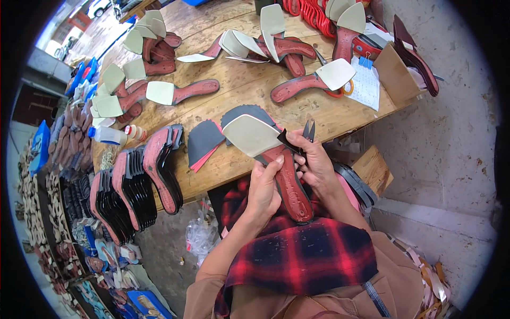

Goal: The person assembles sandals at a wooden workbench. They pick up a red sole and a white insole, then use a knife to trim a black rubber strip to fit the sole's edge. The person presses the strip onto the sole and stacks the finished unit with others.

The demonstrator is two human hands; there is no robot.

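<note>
A shoe insole [291, 183], dark red with a broad cream front pad [249, 134], slants across my lap at the table's front edge. My left hand [264, 186] grips its narrow middle, thumb on top. On the other side my right hand [313, 159] pinches a small black flap [287, 139] beside the cream pad. Dark scissors [308, 130] stick up from behind the right hand's fingers, blades pointing away from me. Part of the scissors is hidden by that hand. Grey-black sheet pieces with pink undersides [204, 142] lie just beyond the insole.
More red insoles with cream pads [196, 89] lie about the wooden table [234, 95]. Stacked insoles [159, 170] overhang its front left edge. A white bottle [109, 135] stands near them. At the right are a cardboard box [398, 74] and a paper sheet [364, 87]. Crowded shelves fill the left.
</note>
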